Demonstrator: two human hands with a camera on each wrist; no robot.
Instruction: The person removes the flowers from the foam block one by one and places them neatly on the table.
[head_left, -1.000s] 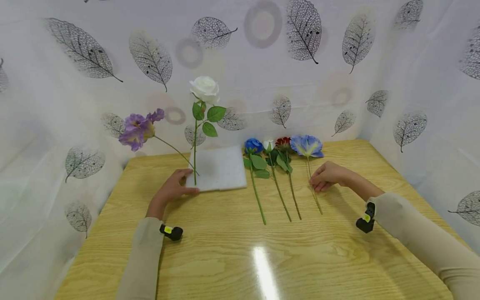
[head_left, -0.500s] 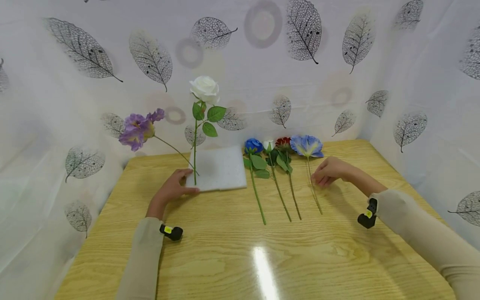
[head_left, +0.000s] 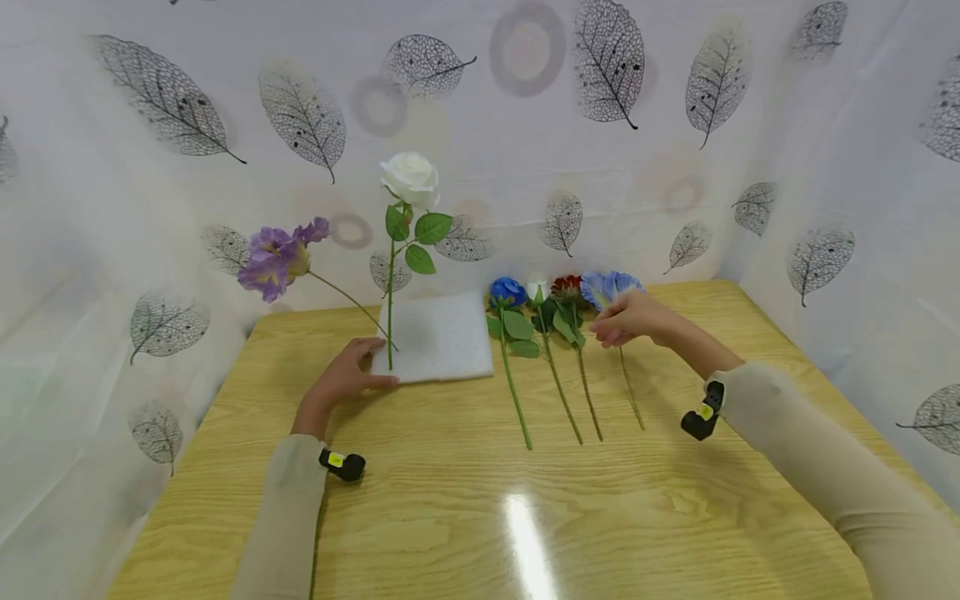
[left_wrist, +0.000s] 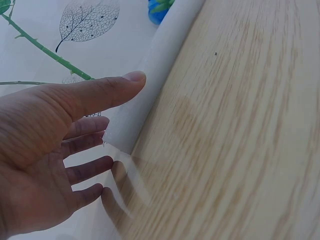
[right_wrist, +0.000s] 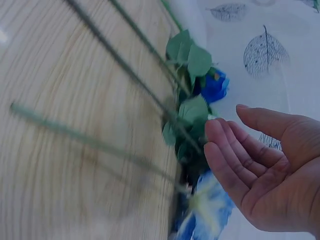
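In the head view my left hand [head_left: 347,375] rests at the near left corner of a white foam board [head_left: 450,342]. The left wrist view shows its thumb along the board's front edge and its other fingers extended past the corner. A white rose [head_left: 410,179] stands upright in the foam, beside a purple flower [head_left: 276,258] that leans left. My right hand [head_left: 633,318] hovers over a light blue flower [head_left: 609,286], partly covering its stem. In the right wrist view the fingers are loosely bent and hold nothing; that flower lies below them.
Left of the light blue flower lie a red flower [head_left: 566,287], a white rosebud [head_left: 537,291] and a blue rose [head_left: 507,293], stems toward me. All are on a wooden table [head_left: 420,517]. A leaf-patterned white curtain [head_left: 480,133] encloses the back and sides.
My right hand has left the light blue flower's stem, drawn slightly right, then moved up and left toward the bloom. The left hand and the standing flowers have stayed in place.
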